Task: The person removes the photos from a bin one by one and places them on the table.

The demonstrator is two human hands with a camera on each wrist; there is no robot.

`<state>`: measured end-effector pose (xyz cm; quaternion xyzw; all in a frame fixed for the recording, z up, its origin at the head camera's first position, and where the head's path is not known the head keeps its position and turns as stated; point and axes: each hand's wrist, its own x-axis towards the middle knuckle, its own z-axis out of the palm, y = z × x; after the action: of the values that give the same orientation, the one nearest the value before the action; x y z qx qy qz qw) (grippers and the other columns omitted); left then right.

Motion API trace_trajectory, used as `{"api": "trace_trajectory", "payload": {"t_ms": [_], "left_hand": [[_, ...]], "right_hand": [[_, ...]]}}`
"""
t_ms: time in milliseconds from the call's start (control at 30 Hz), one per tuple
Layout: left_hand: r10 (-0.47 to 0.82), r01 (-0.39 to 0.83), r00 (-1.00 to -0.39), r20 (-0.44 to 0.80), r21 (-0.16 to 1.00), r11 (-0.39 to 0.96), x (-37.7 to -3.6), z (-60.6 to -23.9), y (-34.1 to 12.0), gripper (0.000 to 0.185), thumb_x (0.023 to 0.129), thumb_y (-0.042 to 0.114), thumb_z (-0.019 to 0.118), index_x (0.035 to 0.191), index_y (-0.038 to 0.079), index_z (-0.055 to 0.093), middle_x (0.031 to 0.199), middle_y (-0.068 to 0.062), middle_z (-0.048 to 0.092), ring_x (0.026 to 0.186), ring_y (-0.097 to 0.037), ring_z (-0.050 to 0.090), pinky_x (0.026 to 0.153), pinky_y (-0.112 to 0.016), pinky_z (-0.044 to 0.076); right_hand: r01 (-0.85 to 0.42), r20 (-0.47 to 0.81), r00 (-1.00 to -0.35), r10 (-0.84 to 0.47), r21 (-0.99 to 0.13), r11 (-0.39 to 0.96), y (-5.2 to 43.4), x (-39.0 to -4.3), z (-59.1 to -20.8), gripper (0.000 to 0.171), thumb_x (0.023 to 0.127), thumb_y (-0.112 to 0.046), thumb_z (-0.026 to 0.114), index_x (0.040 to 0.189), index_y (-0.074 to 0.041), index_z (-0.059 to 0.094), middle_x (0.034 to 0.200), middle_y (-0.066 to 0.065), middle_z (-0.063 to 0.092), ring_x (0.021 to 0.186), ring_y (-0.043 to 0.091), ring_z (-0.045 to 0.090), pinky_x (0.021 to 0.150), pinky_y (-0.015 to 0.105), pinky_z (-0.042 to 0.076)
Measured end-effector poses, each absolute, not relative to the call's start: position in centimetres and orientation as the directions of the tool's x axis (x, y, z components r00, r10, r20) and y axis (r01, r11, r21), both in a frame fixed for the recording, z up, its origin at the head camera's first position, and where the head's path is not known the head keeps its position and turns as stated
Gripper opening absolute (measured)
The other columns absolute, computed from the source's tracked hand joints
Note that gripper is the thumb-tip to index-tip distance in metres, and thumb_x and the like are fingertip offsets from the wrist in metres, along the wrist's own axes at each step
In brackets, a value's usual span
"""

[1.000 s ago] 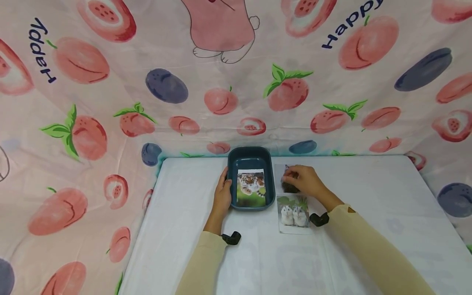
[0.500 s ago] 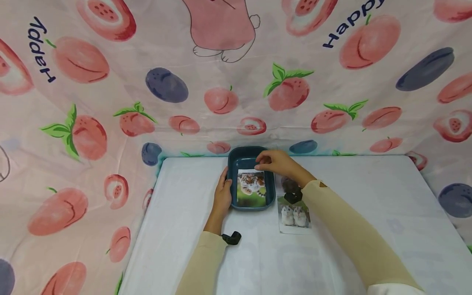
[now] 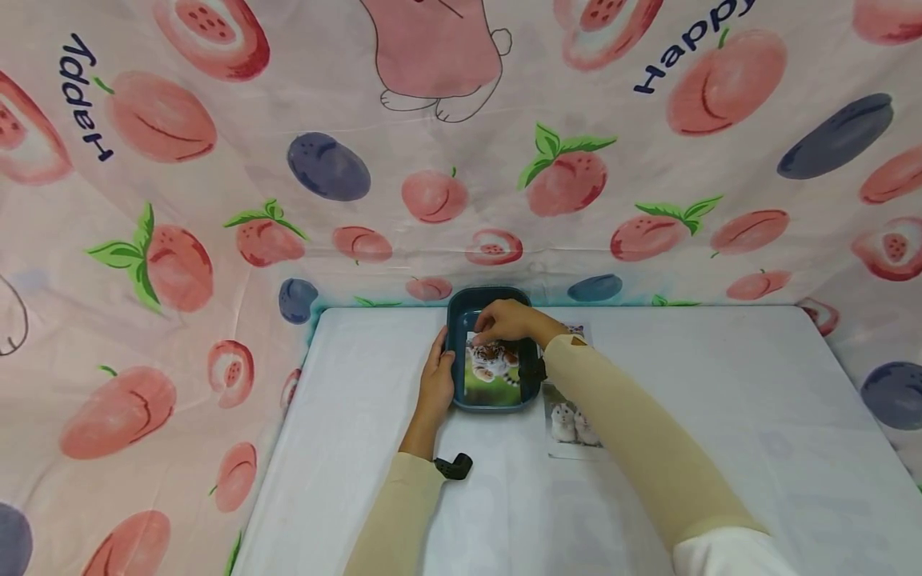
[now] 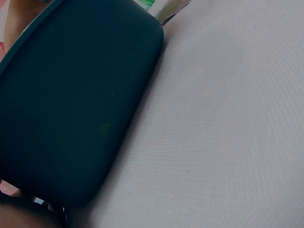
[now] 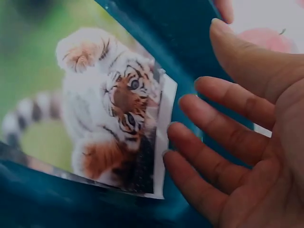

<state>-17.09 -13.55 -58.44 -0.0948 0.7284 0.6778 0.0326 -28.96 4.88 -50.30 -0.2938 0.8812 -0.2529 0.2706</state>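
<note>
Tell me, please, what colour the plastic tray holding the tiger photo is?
The rectangular plastic tray is dark teal, seen best in the head view, with the tiger cub photo lying inside it.

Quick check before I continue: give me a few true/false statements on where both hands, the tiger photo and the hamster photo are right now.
1. The tiger photo lies inside the teal tray. True.
2. The right hand grips the hamster photo. False: it reaches over the tray, fingers at the tiger photo's far edge.
3. The left hand rests against the tray's left side. True.
4. The hamster photo is in the tray. False: it lies on the white table, right of the tray.
</note>
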Motion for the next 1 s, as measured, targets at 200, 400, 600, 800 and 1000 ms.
{"api": "trace_trajectory", "payload": {"t_ms": [200,400,600,800,1000], "left_hand": [[-0.093,-0.175,-0.981,-0.169,0.983,0.051,-17.1,-58.3,-13.4,0.051,0.110,0.027,0.039,0.158,0.043,0.034,0.168,0.003,0.030,0.154,-0.025,0.028,0.124,-0.052,0.027],[-0.100,-0.170,-0.981,-0.164,0.984,0.047,-17.1,-58.3,-13.4,0.050,0.110,0.026,0.040,0.158,0.041,0.035,0.168,0.003,0.030,0.156,-0.025,0.024,0.126,-0.053,0.023],[-0.105,-0.173,-0.980,-0.167,0.983,0.053,-17.0,-58.2,-13.4,0.050,0.110,0.026,0.040,0.158,0.041,0.035,0.167,0.003,0.030,0.156,-0.025,0.025,0.126,-0.053,0.023],[-0.097,-0.167,-0.982,-0.160,0.984,0.065,-17.1,-58.3,-13.4,0.051,0.110,0.026,0.038,0.160,0.036,0.033,0.168,0.001,0.029,0.156,-0.027,0.024,0.125,-0.054,0.023],[-0.104,-0.166,-0.982,-0.158,0.983,0.075,-17.1,-58.2,-13.4,0.051,0.110,0.025,0.039,0.159,0.039,0.033,0.168,0.002,0.028,0.157,-0.025,0.021,0.127,-0.052,0.020]], "right_hand": [[-0.352,-0.408,-0.684,-0.605,-0.541,0.763,4.1,-29.2,-51.1,0.037,0.097,-0.038,0.069,0.121,-0.011,0.073,0.115,0.007,0.074,0.101,0.022,0.068,0.094,0.042,0.056],[-0.341,-0.427,-0.682,-0.593,-0.532,0.775,3.8,-29.3,-51.8,0.029,0.096,-0.038,0.070,0.110,-0.013,0.077,0.106,0.003,0.075,0.095,0.020,0.068,0.093,0.041,0.056],[-0.347,-0.425,-0.677,-0.601,-0.537,0.769,3.7,-29.2,-52.0,0.023,0.097,-0.037,0.070,0.100,-0.016,0.078,0.093,-0.001,0.076,0.085,0.016,0.068,0.089,0.039,0.056],[-0.354,-0.393,-0.672,-0.627,-0.573,0.739,4.1,-29.1,-51.5,0.016,0.095,-0.031,0.072,0.093,-0.017,0.081,0.084,-0.002,0.077,0.077,0.014,0.068,0.081,0.034,0.056],[-0.312,-0.418,-0.631,-0.653,-0.634,0.707,4.9,-28.7,-51.0,0.014,0.096,-0.024,0.072,0.103,-0.015,0.080,0.085,-0.001,0.074,0.064,0.016,0.066,0.070,0.029,0.056]]}}
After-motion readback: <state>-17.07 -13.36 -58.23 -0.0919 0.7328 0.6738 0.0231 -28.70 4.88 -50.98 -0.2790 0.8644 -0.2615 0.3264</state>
